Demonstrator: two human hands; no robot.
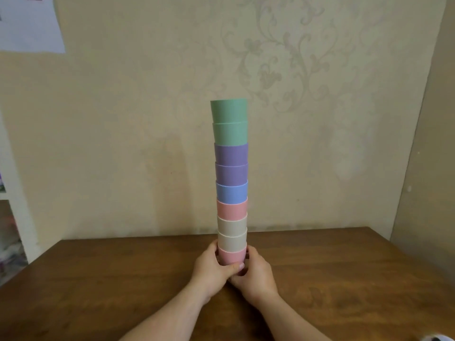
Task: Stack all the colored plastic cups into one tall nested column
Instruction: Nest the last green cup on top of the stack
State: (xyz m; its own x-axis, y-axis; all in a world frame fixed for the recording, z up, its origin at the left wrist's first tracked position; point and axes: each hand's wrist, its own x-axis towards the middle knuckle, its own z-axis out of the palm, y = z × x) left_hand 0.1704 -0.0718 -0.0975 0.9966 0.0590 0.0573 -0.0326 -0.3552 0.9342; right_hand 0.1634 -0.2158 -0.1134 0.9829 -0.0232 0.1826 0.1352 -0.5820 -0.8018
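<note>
A tall nested column of plastic cups (231, 173) stands upright on the brown wooden table (98, 279). From the top it runs green, green, purple, purple, blue, pink, cream, cream, and a pink cup (232, 257) at the base. My left hand (213, 269) wraps the base from the left, its thumb across the front of the pink cup. Opposite it, my right hand (256, 271) cups the base from the right. Both hands hide the column's foot, so I cannot tell whether it rests on the table.
A beige patterned wall (295, 94) stands close behind the table's far edge. A sheet of paper (29, 23) hangs at the upper left. A white object (440, 337) peeks in at the bottom right corner.
</note>
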